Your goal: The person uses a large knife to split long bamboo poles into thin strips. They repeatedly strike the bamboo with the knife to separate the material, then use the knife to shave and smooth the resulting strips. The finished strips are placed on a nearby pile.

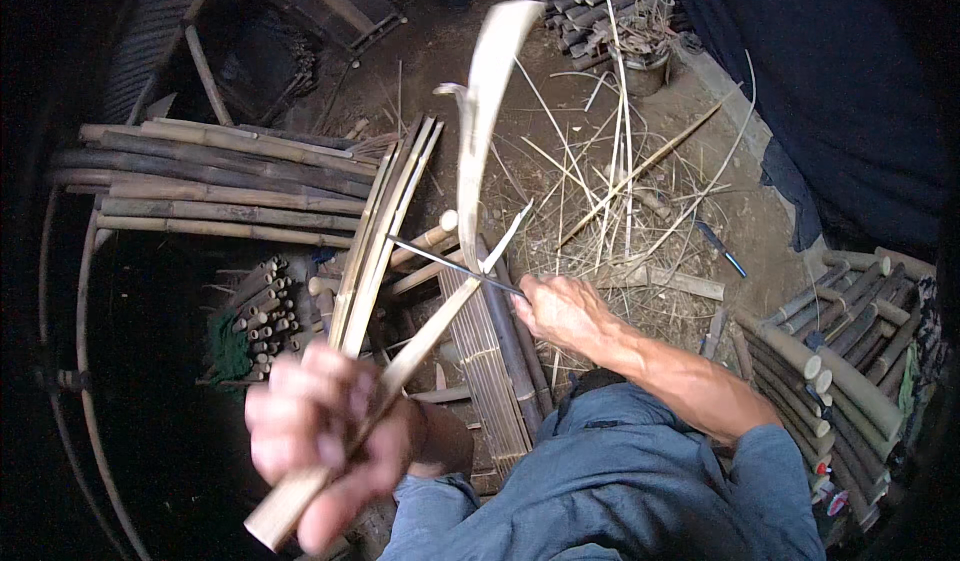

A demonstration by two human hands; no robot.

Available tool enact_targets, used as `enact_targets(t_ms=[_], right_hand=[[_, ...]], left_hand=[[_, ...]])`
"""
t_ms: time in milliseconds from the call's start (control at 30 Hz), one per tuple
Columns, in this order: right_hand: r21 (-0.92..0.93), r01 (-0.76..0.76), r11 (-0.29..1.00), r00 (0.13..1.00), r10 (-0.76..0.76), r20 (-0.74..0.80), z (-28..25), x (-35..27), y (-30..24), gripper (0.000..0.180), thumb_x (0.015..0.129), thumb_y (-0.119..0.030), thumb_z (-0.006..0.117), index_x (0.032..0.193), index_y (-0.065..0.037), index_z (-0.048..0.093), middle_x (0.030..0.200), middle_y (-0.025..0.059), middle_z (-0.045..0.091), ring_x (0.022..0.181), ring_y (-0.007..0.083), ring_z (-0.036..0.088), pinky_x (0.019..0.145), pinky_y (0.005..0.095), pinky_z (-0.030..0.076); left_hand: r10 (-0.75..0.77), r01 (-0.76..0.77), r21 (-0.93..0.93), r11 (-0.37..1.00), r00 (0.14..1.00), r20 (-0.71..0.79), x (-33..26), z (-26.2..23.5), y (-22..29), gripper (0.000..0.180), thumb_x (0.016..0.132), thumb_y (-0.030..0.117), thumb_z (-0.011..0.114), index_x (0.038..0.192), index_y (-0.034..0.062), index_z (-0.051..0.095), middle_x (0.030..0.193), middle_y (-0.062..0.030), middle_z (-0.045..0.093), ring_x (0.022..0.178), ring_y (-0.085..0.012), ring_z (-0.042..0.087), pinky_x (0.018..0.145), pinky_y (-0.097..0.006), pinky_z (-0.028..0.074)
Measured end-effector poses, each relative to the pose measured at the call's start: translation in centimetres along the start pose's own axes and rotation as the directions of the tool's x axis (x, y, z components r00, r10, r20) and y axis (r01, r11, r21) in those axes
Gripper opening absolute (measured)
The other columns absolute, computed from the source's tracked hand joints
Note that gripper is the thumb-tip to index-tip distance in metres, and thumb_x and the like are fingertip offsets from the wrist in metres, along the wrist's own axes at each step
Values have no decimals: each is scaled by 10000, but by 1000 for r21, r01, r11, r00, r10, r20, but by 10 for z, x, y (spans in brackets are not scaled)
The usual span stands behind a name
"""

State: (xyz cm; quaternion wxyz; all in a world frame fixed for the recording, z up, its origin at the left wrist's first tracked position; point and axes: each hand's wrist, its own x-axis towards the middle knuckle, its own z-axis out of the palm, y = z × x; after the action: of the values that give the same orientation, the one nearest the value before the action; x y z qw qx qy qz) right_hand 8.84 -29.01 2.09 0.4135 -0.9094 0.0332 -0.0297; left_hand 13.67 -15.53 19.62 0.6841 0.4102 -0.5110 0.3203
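Two hands at work here, both busy on one long pale split bamboo strip (478,141). Low on the left, the left hand (320,441) is blurred but clearly clenched round the strip's lower end, knuckles toward the camera, forearm coming in from the bottom edge. From that fist the strip runs up and to the right, then bends skyward and curls over near the top of the view. Moving right, the right hand (562,313) is closed on the handle of a thin dark metal blade (450,264), whose tip lies across the strip where it splits; the arm behind it wears a rolled blue sleeve.

Underfoot is a bare earth floor (760,231) strewn with thin pale bamboo slivers (600,191). On the left lies a stack of long brown bamboo poles (220,181), with a bundle of flat split strips (385,231) leaning beside it. On the far right sits a pile of short cut bamboo tubes (850,351). Open floor is only in the middle, hemmed by poles left and tubes right.
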Motion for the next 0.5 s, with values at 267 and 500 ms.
enact_targets(t_ms=[267,500], right_hand=[[-138,284,949,913,-312,-264,-84,54,-22,273,949,-195,518,798,-6,643,566,155,598,474,248,606,484,409,519],[-134,170,976,972,-188,-138,-215,42,-104,350,974,-301,529,855,3,654,524,20,528,430,94,517,400,265,395]], left_hand=[[-533,612,-253,750,784,317,19,-1,-122,630,967,638,267,821,66,487,577,-26,398,486,-161,380,469,-309,381],[-402,462,-396,794,887,228,138,78,-121,470,1007,492,330,821,97,506,579,19,399,464,-107,356,441,-253,321]])
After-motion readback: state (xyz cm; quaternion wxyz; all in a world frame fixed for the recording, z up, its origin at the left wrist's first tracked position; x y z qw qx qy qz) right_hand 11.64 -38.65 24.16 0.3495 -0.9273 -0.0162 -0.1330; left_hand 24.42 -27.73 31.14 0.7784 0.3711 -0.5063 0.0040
